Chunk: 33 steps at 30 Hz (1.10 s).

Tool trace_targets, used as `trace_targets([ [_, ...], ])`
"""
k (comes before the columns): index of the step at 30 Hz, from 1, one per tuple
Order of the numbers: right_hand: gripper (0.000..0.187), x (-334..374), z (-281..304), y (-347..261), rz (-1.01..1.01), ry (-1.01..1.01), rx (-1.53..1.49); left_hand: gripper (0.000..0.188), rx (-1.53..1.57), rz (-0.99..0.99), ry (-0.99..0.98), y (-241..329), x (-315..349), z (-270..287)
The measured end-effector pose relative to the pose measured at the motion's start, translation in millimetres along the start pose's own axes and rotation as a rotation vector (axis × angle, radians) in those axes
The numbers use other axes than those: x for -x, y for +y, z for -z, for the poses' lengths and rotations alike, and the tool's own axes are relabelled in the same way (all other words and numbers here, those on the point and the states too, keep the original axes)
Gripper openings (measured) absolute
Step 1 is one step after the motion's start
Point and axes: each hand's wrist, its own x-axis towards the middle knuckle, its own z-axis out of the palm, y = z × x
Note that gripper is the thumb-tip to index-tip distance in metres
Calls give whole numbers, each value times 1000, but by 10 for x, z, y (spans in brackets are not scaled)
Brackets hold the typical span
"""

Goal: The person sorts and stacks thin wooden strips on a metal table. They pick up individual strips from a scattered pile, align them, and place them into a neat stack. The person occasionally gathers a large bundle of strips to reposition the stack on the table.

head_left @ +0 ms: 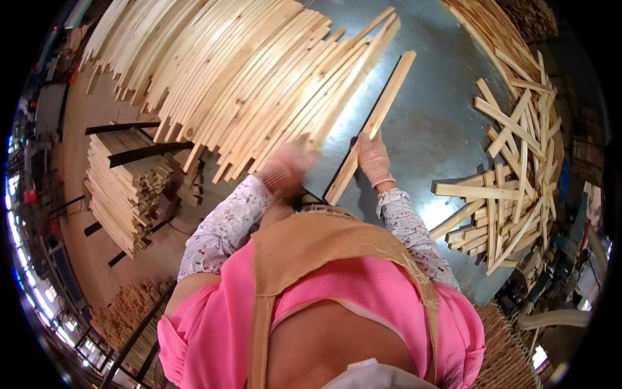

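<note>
My right hand, in a pale glove, is closed around a wooden strip. That strip lies slantwise over the grey metal table, its near end close to my apron. My left hand, also gloved and blurred by motion, is at the near end of another wooden strip on the right edge of a wide row of strips. Its fingers seem closed on that end, though the blur hides their exact grip. This second strip slants away from the rest of the row.
A loose, crisscrossed pile of strips lies on the right of the metal table. More long strips run along the far right. At the left, below table height, a stack of strips stands beside dark metal bars.
</note>
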Motion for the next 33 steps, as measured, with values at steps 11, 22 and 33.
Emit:
trace_targets([
  [11, 71, -108, 183, -935, -255, -202, -274, 57, -964, 67, 358, -2879, 357, 2013],
  [22, 105, 1660, 1795, 2280, -1202, 868, -70, 63, 293, -214, 544, -549, -784, 773],
  [33, 58, 1949, 1606, 2536, -604, 484, -431, 96, -306, -273, -334, 3147, -1620, -2934],
])
